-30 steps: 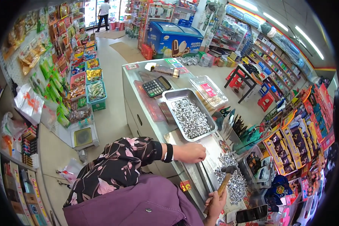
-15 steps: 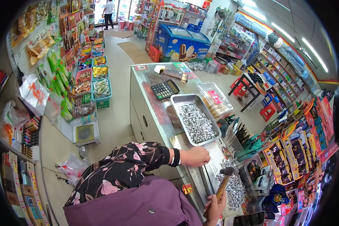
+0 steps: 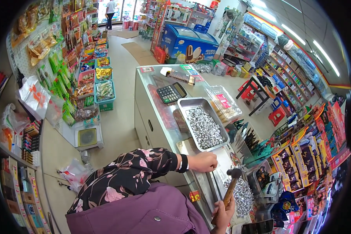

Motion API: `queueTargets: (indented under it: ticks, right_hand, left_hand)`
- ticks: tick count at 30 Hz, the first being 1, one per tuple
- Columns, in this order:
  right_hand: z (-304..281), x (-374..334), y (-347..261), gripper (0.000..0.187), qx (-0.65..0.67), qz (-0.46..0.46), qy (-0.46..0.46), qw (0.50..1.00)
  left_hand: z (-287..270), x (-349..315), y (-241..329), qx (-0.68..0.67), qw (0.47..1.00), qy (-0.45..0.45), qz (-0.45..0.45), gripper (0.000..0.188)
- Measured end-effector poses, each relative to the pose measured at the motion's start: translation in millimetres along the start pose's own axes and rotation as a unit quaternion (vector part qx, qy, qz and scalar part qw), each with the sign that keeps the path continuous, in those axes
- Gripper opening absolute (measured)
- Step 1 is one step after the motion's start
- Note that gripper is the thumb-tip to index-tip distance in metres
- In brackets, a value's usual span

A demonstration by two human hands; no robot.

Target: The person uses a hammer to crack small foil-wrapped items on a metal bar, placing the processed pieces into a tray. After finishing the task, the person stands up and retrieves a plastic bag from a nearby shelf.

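My right hand [image 3: 225,212] grips the wooden handle of a hammer [image 3: 229,191], its dark head raised above the counter. Ahead of it, my left hand [image 3: 204,161] is closed in a pinch over the counter, beside a long narrow metal strip [image 3: 217,185]. Whatever its fingertips hold is too small or hidden to make out. Small shiny silver metal pieces [image 3: 242,199] lie in a loose heap right of the hammer. Beyond my left hand, a steel tray [image 3: 181,110] contains many more such silver pieces [image 3: 204,125].
The glass-topped counter [image 3: 144,84] also bears a calculator [image 3: 171,93], a clear plastic box [image 3: 223,102] and a dark phone [image 3: 258,227]. Packaged goods [image 3: 296,163] crowd its right side. A person [image 3: 110,15] stands at the far back, past a blue chest freezer [image 3: 189,45].
The hammer head has risen slightly and shifted a little away from me. My left hand stays nearly in place. The distant person has shifted slightly left.
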State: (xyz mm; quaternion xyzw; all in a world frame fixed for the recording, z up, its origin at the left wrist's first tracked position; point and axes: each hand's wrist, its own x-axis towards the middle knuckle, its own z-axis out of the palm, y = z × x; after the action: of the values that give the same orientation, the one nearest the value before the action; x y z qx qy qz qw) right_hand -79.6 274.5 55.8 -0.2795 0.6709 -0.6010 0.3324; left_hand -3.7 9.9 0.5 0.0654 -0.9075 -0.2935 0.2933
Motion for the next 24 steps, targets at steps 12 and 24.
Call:
queueTargets:
  ticks: [12,24]
  right_hand:
    - [11.1,3.8,-11.6,0.055,-0.016,-0.032,-0.075,0.997]
    - [10.2,5.5,-7.1,0.055,-0.035,0.026,-0.141,0.989]
  left_hand:
    - [0.8,-5.1,-1.3,-0.021,0.999,0.027,0.029,0.007]
    - [5.6,-9.4,-6.5,-0.022,0.998,0.038,0.053,0.01]
